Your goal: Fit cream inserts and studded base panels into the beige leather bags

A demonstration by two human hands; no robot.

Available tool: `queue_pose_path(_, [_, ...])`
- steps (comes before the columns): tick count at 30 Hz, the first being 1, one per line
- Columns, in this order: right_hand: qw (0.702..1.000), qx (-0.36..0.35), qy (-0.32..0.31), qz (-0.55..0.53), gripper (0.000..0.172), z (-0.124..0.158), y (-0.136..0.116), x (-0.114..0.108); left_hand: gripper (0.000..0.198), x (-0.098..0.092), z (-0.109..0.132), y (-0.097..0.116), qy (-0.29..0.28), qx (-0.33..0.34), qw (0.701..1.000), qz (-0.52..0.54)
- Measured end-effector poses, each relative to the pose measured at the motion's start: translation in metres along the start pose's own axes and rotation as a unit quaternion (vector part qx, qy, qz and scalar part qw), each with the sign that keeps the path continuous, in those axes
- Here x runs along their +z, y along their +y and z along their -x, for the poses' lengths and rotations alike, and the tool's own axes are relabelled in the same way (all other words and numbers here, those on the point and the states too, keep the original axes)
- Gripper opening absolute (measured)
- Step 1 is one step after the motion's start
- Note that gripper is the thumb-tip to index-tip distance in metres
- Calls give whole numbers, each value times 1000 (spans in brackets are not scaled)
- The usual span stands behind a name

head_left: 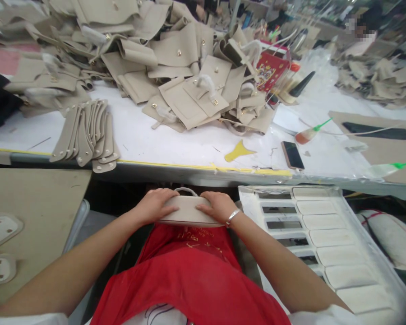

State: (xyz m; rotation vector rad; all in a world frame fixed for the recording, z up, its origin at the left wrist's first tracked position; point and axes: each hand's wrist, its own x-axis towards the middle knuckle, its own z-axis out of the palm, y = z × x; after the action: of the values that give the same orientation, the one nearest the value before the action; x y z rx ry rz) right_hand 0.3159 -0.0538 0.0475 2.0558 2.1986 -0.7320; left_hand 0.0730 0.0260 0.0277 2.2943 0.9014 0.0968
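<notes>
A beige handbag (188, 211) with a plastic-wrapped top handle rests at my lap, over the red apron (189, 271). My left hand (159, 205) grips its left end, thumb on the near face and fingers over the top. At the opposite end, my right hand (217, 206) holds it the same way, a silver bracelet on that wrist. Most of the bag's far side is hidden from view. Just beyond the hands runs the edge of the white worktable (138, 144).
Beige bag pieces (192, 99) are heaped at the back. Strap pieces (88, 131) lie stacked at left. A yellow piece (239, 151), a phone (292, 155) and a glue bottle (306, 135) lie at right. A white rack (280, 234) holds several beige panels (329, 237).
</notes>
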Motion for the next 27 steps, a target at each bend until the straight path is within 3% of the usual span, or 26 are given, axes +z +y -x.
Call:
queue_pose_path(3, [993, 64, -61, -77, 43, 13, 32, -12, 48, -11, 11, -25, -46, -78, 982, 165])
queue_pose_path(6, [990, 72, -79, -91, 44, 14, 42, -20, 50, -15, 16, -38, -48, -97, 970, 219])
queue_pose_path(8, [993, 56, -88, -53, 43, 1, 25, -21, 47, -14, 13, -34, -44, -87, 974, 202])
queue_pose_path(12, [995, 7, -95, 15, 47, -33, -32, -14, 42, -13, -6, -7, -59, -89, 987, 122])
queue_pose_path(15, [997, -13, -53, 54, 48, -32, -45, -8, 42, -15, -7, 4, -54, -85, 993, 53])
queue_pose_path(19, [998, 36, -29, 31, 64, 7, -7, -8, 52, -20, 13, -8, -52, -97, 991, 73])
queue_pose_path(23, [989, 102, -32, -97, 71, 33, 25, -6, 55, -21, 23, -22, -68, -110, 981, 148])
queue_pose_path(25, [974, 119, -27, -189, 67, 35, 31, -1, 55, -22, 21, -23, -76, -110, 979, 152])
queue_pose_path(27, [931, 126, -31, -340, 61, 39, 37, 6, 56, -23, 19, -21, -86, -108, 980, 141])
